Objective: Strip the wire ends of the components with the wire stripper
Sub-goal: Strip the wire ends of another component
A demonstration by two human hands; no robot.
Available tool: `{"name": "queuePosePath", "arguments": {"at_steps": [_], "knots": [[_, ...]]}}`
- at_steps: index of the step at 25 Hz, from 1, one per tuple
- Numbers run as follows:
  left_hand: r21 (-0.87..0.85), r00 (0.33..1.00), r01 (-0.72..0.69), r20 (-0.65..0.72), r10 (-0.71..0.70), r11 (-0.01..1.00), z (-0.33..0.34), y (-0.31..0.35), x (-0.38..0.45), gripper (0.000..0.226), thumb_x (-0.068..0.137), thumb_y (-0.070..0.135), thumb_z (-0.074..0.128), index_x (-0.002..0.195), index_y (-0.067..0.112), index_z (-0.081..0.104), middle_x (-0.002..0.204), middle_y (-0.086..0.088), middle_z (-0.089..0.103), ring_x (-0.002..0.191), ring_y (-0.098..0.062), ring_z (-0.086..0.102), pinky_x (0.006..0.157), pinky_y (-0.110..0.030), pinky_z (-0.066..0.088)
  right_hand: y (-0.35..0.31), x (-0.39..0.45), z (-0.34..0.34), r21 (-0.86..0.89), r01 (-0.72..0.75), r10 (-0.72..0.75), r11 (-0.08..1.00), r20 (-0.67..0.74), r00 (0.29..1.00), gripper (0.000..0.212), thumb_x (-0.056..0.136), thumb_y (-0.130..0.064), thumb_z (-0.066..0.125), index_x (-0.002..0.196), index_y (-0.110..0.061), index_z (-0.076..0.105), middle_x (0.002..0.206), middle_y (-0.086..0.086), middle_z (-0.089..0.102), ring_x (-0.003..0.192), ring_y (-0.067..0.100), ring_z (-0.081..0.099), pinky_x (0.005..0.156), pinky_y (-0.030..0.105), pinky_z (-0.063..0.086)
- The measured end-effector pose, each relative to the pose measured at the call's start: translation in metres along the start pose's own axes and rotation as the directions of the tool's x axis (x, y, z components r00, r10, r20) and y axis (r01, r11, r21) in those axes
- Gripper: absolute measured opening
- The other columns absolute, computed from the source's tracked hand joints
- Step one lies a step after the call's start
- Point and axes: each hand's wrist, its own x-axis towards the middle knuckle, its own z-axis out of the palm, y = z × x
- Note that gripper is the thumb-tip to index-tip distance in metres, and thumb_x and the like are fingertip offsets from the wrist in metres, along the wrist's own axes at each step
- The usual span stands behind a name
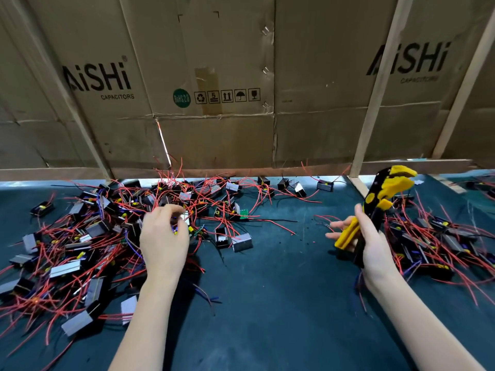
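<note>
I am holding the yellow and black wire stripper [375, 210] up in my right hand [367, 236], with my thumb and palm wrapped round its handles and my fingers sticking out loosely, its head pointing up over the dark table [267, 290]. My left hand [163, 236] is reaching into the big pile of little black parts with red wires [80, 236] on the left, fingers curling to pinch one small part. Another pile [439, 236] is lying just beside my right hand, and a cardboard wall [214, 76] is standing behind the table.

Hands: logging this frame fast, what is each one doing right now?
Left hand: fingers curled into the pile of black wired components; grip cannot be told.
Right hand: holds the yellow-and-black wire stripper.
</note>
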Motion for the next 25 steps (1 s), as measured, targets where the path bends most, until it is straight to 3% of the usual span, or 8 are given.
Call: {"name": "queuePosePath", "arguments": {"at_steps": [3,6,12,15,17,19,21,25], "knots": [[0.257,0.934,-0.064,0.356,-0.032,0.964,0.013,0.001,-0.007,0.031,0.092,0.024,0.062,0.122,0.018,0.063,0.11,-0.003,0.066,0.108,-0.029,0.055,0.082,-0.039,0.048,-0.003,-0.004,0.001,0.065,0.032,-0.034,0.997,0.022,0.999,0.042,0.078,-0.057,0.059,0.074,-0.015,0.059,0.08,0.011,0.068,0.076,0.031,0.072,0.082,0.04,0.05],[0.385,0.91,-0.123,0.411,-0.051,0.915,0.02,0.002,-0.01,0.026,0.091,0.032,0.063,0.115,0.021,0.066,0.104,0.0,0.067,0.103,-0.026,0.057,0.078,-0.037,0.05,-0.005,-0.006,0.001,0.087,0.015,-0.019,0.996,0.043,0.999,0.038,0.082,-0.052,0.058,0.076,-0.014,0.059,0.079,0.011,0.066,0.074,0.031,0.071,0.077,0.037,0.051],[-0.297,0.987,0.09,0.151,-0.047,0.951,0.007,0.021,-0.009,0.013,0.083,0.012,0.072,0.087,0.021,0.065,0.089,0.003,0.062,0.076,-0.016,0.057,0.073,-0.029,0.044,-0.007,-0.006,0.001,0.108,-0.057,0.047,0.993,0.086,0.995,0.039,0.073,-0.053,0.062,0.08,-0.014,0.06,0.078,0.009,0.067,0.076,0.031,0.072,0.077,0.037,0.051],[-0.723,0.958,0.265,0.274,-0.088,0.638,0.005,0.042,-0.011,0.017,0.09,-0.001,0.062,0.096,0.016,0.064,0.076,0.006,0.063,0.063,-0.011,0.057,0.063,-0.021,0.049,-0.006,-0.006,0.0,0.121,-0.074,0.064,0.99,0.09,0.994,0.04,0.071,-0.051,0.064,0.081,-0.013,0.061,0.078,0.01,0.066,0.074,0.03,0.071,0.073,0.035,0.051],[-0.726,0.867,0.439,0.497,-0.037,0.529,0.009,0.053,-0.019,0.021,0.092,-0.007,0.054,0.092,0.01,0.066,0.07,0.008,0.065,0.057,-0.015,0.055,0.052,-0.017,0.047,-0.006,-0.006,0.0,0.106,-0.07,0.06,0.992,0.093,0.994,0.039,0.071,-0.05,0.064,0.081,-0.012,0.06,0.079,0.011,0.064,0.074,0.031,0.071,0.073,0.035,0.052],[-0.525,0.716,0.453,0.696,0.058,0.721,0.017,0.056,-0.03,0.022,0.093,-0.001,0.056,0.078,0.01,0.069,0.066,0.002,0.068,0.059,-0.018,0.053,0.051,-0.021,0.045,-0.005,-0.005,0.0,0.09,-0.064,0.054,0.994,0.1,0.993,0.039,0.071,-0.05,0.064,0.081,-0.012,0.06,0.079,0.012,0.064,0.074,0.032,0.07,0.074,0.036,0.052],[-0.327,0.613,0.254,0.782,0.11,0.91,0.023,0.053,-0.042,0.017,0.089,0.014,0.067,0.073,0.016,0.074,0.069,-0.007,0.07,0.064,-0.014,0.054,0.061,-0.027,0.044,-0.005,-0.005,-0.001,0.084,-0.067,0.058,0.994,0.108,0.993,0.039,0.071,-0.049,0.065,0.081,-0.012,0.059,0.078,0.012,0.063,0.073,0.03,0.07,0.074,0.036,0.052],[-0.389,0.666,0.28,0.737,0.114,0.878,0.027,0.054,-0.046,0.014,0.087,0.006,0.068,0.076,0.016,0.069,0.076,-0.004,0.072,0.069,-0.01,0.061,0.077,-0.031,0.05,-0.001,-0.004,0.0,0.053,-0.065,0.059,0.997,0.095,0.994,0.031,0.081,-0.04,0.066,0.081,-0.009,0.059,0.072,0.009,0.061,0.065,0.026,0.066,0.077,0.04,0.052]]}}
